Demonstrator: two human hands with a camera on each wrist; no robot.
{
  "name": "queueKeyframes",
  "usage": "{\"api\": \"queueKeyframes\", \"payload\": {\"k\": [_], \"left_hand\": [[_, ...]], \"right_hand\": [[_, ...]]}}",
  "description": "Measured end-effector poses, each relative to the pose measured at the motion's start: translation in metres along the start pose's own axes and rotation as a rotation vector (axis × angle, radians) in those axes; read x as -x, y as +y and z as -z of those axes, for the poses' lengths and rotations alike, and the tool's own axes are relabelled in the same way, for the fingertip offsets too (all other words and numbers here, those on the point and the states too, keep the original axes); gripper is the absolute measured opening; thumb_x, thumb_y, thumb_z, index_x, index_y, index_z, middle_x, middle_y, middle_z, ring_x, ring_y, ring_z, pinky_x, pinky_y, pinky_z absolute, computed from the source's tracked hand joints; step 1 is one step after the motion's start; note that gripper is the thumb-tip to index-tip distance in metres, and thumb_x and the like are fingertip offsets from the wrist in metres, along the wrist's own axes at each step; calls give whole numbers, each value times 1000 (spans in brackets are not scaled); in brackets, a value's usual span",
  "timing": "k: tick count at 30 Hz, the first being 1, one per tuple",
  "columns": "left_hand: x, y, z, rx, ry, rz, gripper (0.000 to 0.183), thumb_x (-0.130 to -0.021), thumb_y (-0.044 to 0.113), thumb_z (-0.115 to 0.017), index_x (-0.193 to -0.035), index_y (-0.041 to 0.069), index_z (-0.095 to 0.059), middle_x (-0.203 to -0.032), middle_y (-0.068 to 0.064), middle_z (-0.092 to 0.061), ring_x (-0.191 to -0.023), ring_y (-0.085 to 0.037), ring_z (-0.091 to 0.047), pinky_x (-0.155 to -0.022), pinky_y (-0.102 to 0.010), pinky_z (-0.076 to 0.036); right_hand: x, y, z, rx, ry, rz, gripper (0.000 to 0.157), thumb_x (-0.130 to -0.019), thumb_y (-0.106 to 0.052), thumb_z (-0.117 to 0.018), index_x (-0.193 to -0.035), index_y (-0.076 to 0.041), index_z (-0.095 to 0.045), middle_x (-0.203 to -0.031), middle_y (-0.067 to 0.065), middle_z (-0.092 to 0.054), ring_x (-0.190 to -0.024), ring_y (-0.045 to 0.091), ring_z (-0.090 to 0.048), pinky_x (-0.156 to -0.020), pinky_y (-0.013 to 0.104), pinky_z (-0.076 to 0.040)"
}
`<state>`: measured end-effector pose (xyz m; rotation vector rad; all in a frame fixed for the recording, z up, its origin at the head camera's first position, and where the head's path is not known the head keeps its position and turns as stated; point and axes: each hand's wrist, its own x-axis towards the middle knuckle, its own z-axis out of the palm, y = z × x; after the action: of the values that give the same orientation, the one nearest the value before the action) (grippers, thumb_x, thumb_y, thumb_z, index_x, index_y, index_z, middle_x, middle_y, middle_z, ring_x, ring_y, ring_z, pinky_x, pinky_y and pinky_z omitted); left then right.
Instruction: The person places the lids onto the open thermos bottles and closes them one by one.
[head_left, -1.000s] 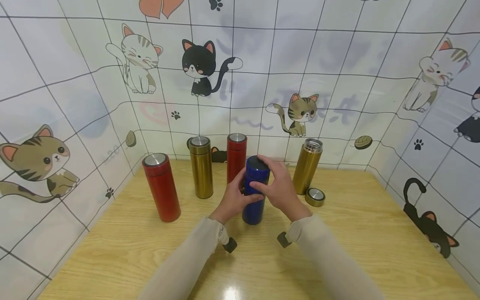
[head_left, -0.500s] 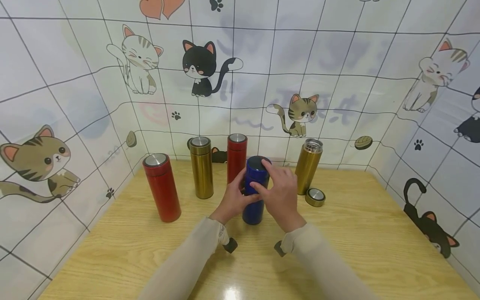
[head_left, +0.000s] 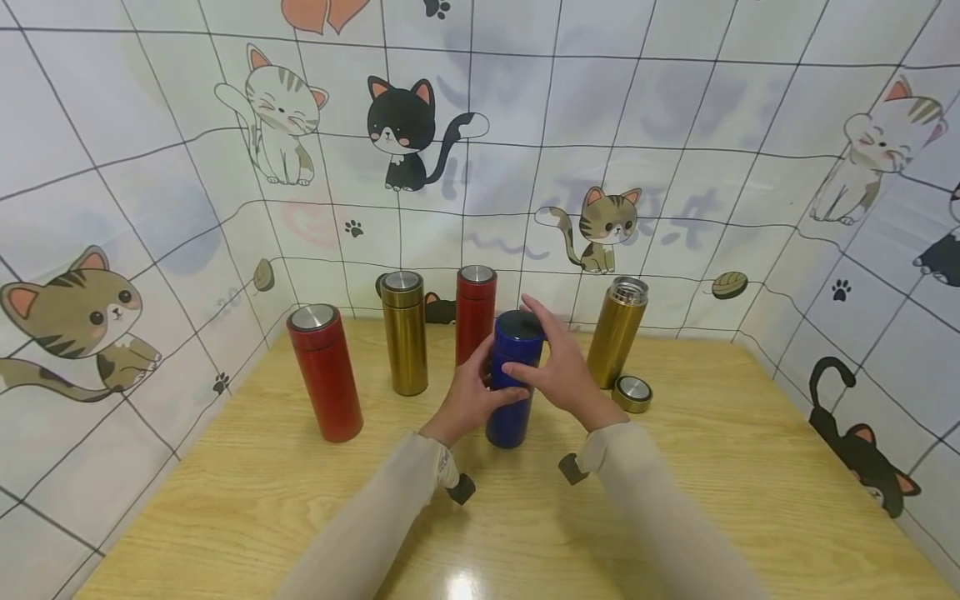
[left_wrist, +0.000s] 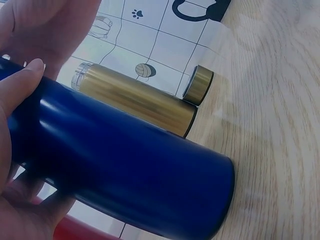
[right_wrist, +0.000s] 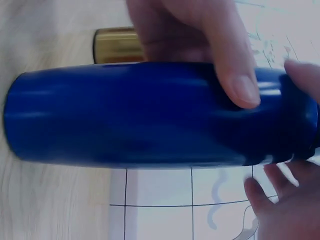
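Observation:
A blue thermos flask [head_left: 512, 408] with a dark-topped lid [head_left: 519, 325] stands upright on the wooden table. My left hand [head_left: 471, 393] grips its body below the lid, the thumb across the near side. Round the upper part of the flask, my right hand [head_left: 561, 367] has its fingers spread. Its thumb lies against the front and its index finger points up behind the lid. In the right wrist view, several right-hand fingers [right_wrist: 253, 191] appear slightly away from the flask's side. The far side of the lid is hidden in the head view.
An uncapped gold flask [head_left: 617, 337] stands to the right, its gold lid [head_left: 632, 393] on the table beside it. Left of my hands are a red flask [head_left: 328, 387] and a capped gold flask [head_left: 406, 350]. Another red flask [head_left: 475, 317] stands behind. Cat-patterned walls surround the table [head_left: 247, 508].
My right hand moved inward over the lid half a second ago, then swung back out, its fingers spreading. The left hand has kept its grip, and the flask has barely moved.

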<state>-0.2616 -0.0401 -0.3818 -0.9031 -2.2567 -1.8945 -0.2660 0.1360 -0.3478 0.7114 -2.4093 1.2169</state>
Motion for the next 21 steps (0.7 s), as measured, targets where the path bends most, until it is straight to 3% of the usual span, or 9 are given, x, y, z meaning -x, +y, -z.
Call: {"api": "queueKeyframes", "payload": {"k": [4,8,12,21], "left_hand": [[0,1,-1,-9,2,-1,85,-84,10,-78,-153,15,-29,-139,-10,-52,-125,-25,-52,-102,-47,-43],[-1,2,-2,-8,6,3,84,-84,10,-77,-153,16,-29,-138,-10,-52,-125,-24,-52,-103,-46,-43],[0,1,-2,-3,2,12,83,-85,13,-77,-153,17,-29,-139,-8,-52,-125,-22,-52,-103,-45,-42],[0,1,-2,-4,6,-18,83,-84,12,-77,-152,15,-30,-137,-10,-53,-123,-23,-54,-101,-46,-44]], "right_hand": [[-2,-1,4,-131,-70,-59,94,-82,-23,-79,-155,-30,-20,-151,11,-37,-137,34,-35,-106,64,-28],[-1,0,3,-145,-43,-57,94,-83,-22,-79,-155,-30,-19,-152,12,-36,-138,34,-34,-108,65,-25],[3,1,-2,-82,25,-27,90,-83,-23,-79,-154,-25,-25,-152,11,-37,-137,32,-36,-108,62,-27],[12,1,-12,146,199,105,73,-79,-25,-83,-142,-11,-48,-131,10,-58,-116,29,-45,-98,54,-37]]}}
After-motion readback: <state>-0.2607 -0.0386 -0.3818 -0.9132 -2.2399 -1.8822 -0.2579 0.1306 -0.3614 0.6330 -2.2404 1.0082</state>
